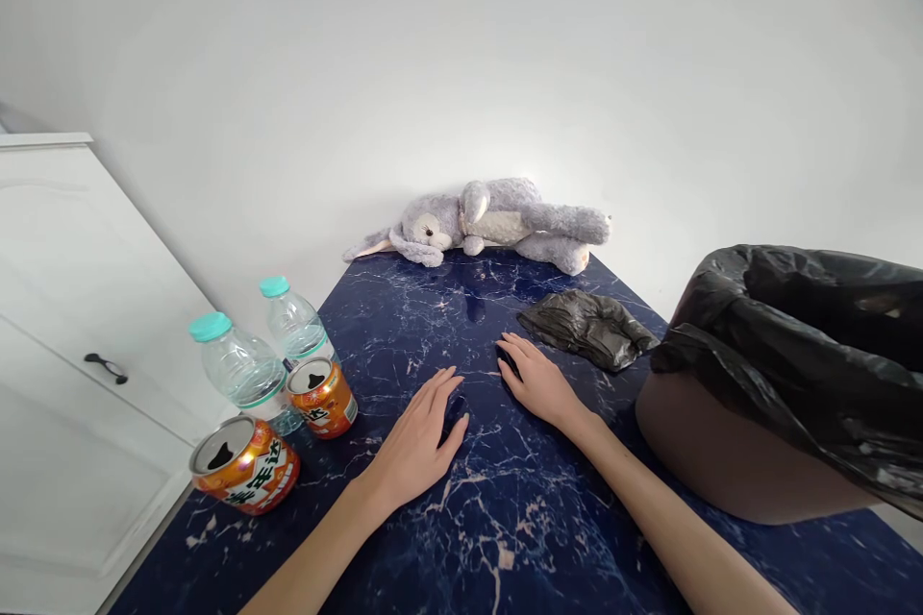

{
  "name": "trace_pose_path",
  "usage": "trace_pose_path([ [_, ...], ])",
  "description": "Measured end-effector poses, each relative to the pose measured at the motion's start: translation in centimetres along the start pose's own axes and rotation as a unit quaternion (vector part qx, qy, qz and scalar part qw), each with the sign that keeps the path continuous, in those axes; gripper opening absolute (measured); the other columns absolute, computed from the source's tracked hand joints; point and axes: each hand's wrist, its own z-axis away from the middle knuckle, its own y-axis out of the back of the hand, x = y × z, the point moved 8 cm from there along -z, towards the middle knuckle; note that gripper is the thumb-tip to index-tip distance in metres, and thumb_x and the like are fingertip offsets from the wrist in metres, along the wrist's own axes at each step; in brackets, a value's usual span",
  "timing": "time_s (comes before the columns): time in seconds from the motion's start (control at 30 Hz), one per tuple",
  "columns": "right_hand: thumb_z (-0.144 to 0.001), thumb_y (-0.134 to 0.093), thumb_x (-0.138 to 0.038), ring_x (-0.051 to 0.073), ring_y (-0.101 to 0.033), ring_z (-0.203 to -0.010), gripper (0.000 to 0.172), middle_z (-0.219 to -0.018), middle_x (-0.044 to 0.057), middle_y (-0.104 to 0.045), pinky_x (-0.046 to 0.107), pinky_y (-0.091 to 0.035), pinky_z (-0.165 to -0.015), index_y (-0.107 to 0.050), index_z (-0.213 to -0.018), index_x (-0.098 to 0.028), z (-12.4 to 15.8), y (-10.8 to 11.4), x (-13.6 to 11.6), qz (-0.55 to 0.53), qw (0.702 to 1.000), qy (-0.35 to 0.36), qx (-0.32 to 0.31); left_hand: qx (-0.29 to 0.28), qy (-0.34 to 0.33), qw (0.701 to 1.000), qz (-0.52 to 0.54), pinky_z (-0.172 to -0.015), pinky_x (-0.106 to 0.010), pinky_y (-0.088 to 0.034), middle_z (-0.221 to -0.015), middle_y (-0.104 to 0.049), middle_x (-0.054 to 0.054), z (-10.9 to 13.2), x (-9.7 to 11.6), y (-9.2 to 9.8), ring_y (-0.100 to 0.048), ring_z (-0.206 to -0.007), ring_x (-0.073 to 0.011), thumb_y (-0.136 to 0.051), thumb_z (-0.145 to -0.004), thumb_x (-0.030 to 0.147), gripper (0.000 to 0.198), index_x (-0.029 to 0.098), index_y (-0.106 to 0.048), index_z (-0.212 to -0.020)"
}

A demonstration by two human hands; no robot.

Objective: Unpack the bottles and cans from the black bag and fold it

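My left hand (420, 437) rests on the blue marbled tabletop (461, 538), fingers stretched out and thumb apart, holding nothing. To its left stand two opened orange drink cans, a nearer one (249, 466) and a farther one (322, 399). Behind the cans are two clear plastic bottles with teal caps, one on the left (241, 365) and one farther back (294, 319). My right hand (537, 380) also lies on the tabletop with fingers extended and nothing in it. Just beyond it is a crumpled black plastic bag (587, 327).
A brown trash bin (721, 447) lined with a black bag (785, 356) stands at the right edge. A grey plush rabbit (497, 216) lies on its side at the far end, against the white wall. A white cabinet (87, 423) is at the left.
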Motion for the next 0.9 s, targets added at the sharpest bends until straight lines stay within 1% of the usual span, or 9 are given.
trace_pose_path([
  [0.2,-0.111,-0.036,-0.036,0.029,-0.044,-0.154,0.052,-0.163,0.015,-0.051,0.046,-0.034,-0.130,-0.058,-0.150,-0.010,0.01,-0.02,-0.01,0.004,1.000,-0.002,0.000,-0.005,0.002,1.000,-0.004,-0.127,-0.055,-0.042,-0.172,-0.039,-0.009,-0.05,-0.04,-0.13,-0.039,-0.158,-0.0295,-0.041,-0.112,0.043,0.051,0.031,-0.032,-0.160],
  [0.4,-0.110,-0.038,-0.037,0.030,-0.044,-0.154,0.052,-0.163,0.015,-0.051,0.048,-0.036,-0.129,-0.059,-0.150,-0.010,-0.02,-0.27,0.20,0.003,1.000,0.001,0.001,-0.017,0.010,1.000,-0.004,-0.127,-0.056,-0.042,-0.172,-0.039,-0.009,-0.02,-0.04,-0.26,-0.038,-0.159,-0.0292,-0.041,-0.112,0.043,0.051,0.032,-0.031,-0.161],
  [0.6,-0.109,-0.040,-0.036,0.029,-0.046,-0.153,0.049,-0.161,0.014,-0.053,0.049,-0.037,-0.129,-0.061,-0.148,-0.015,-0.04,-0.36,0.42,-0.006,1.000,0.006,0.013,-0.001,0.003,1.000,0.008,-0.128,-0.054,-0.041,-0.171,-0.041,-0.007,-0.03,-0.10,-0.20,-0.039,-0.159,-0.0286,-0.045,-0.111,0.042,0.051,0.032,-0.035,-0.160],
  [0.9,-0.109,-0.041,-0.038,0.029,-0.046,-0.153,0.048,-0.161,0.013,-0.054,0.049,-0.038,-0.128,-0.063,-0.146,-0.018,0.07,-0.42,0.59,-0.022,0.999,0.012,0.022,-0.009,0.001,1.000,0.002,-0.128,-0.056,-0.040,-0.171,-0.041,-0.009,0.04,0.02,-0.27,-0.038,-0.159,-0.0288,-0.043,-0.111,0.040,0.051,0.030,-0.034,-0.160],
])
